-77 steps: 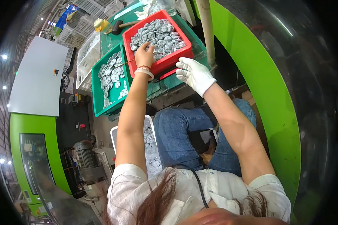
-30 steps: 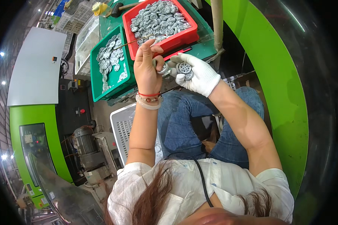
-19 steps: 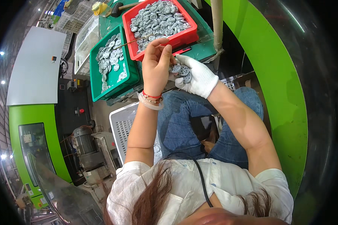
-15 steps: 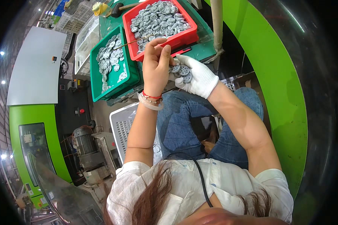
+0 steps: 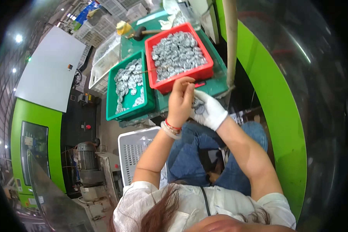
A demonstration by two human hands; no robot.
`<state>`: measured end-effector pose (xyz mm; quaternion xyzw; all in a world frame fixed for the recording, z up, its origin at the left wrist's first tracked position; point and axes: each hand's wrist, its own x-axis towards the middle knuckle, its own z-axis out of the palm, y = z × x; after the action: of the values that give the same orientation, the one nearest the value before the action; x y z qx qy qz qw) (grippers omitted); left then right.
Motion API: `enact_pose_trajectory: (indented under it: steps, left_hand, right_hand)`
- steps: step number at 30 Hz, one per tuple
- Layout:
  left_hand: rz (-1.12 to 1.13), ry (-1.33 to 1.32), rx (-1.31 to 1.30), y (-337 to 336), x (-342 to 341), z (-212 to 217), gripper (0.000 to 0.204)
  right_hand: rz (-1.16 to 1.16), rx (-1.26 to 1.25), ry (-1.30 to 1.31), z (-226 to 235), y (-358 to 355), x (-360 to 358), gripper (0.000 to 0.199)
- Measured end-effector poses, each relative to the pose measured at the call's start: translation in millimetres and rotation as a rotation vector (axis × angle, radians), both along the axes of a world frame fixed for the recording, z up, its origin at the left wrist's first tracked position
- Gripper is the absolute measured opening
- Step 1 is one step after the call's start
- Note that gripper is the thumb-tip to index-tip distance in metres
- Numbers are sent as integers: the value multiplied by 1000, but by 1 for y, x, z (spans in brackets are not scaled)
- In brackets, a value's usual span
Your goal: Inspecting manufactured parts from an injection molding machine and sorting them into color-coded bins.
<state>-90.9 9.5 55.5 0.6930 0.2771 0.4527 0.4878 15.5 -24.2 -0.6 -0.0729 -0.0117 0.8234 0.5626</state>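
Note:
My right hand [image 5: 209,112], in a white glove, is closed around several small grey spoked discs [image 5: 199,106], partly hidden behind my other hand. Bare, with bracelets at the wrist, my left hand [image 5: 180,101] is just beside them. Its thumb and forefinger are bent toward each other; whatever is between them is too small to make out. Beyond my hands stands a red bin [image 5: 164,84] heaped with grey discs. To its left a green bin [image 5: 113,112] holds more loose discs. A thin brown stick [image 5: 147,71] lies across the two bins' adjoining rims.
A green-topped table [image 5: 220,75] bears the bins, a black-headed mallet [image 5: 140,34] and a yellow-topped jar [image 5: 124,29]. A white perforated basket [image 5: 132,154] is by my left leg. A pole [image 5: 231,50] and green machine panel [image 5: 268,85] stand at the right.
The view has shifted, so the bins appear lower and farther right. Both hands have drawn slightly back from the red bin toward my body. The right hand still holds the discs.

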Motion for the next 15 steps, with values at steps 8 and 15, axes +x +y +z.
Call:
enact_pose_trajectory:
  steps: [8, 15]
  left_hand:
    - [18, 210, 273, 2, 5, 1, 18]
    - [62, 584, 482, 13, 6, 1, 28]
  right_hand:
    - [-29, -22, -26, 4, -8, 7, 24]
    - [-134, -88, -68, -1, 0, 2, 22]
